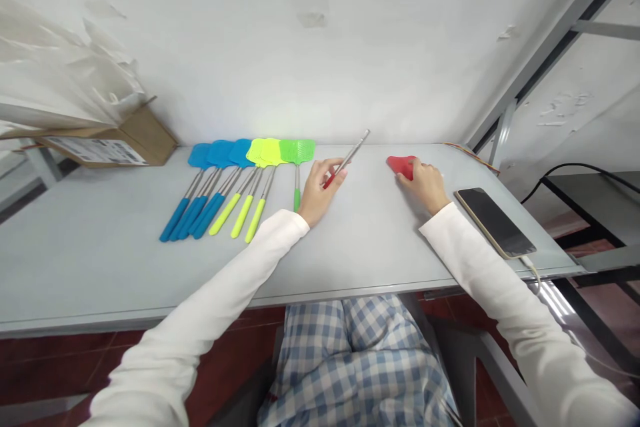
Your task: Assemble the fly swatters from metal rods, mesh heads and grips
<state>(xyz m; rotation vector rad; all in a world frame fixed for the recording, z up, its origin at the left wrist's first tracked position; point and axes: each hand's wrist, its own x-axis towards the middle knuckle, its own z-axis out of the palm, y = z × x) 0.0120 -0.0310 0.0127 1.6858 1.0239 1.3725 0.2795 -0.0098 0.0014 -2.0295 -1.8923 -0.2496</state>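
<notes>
Left hand (320, 192) pinching silver fly-swatter handle (350, 157); right hand (424, 185) cupped over red swatter head (400, 167)

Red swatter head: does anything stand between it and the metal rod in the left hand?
Nothing visible stands between the red head, under the right hand, and the metal rod held in the left hand.

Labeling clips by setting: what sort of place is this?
Likely a simple workroom: fly swatters in a row on a plain grey table, a cardboard box at its end, and a tape-marked white wall beside a metal frame.
</notes>
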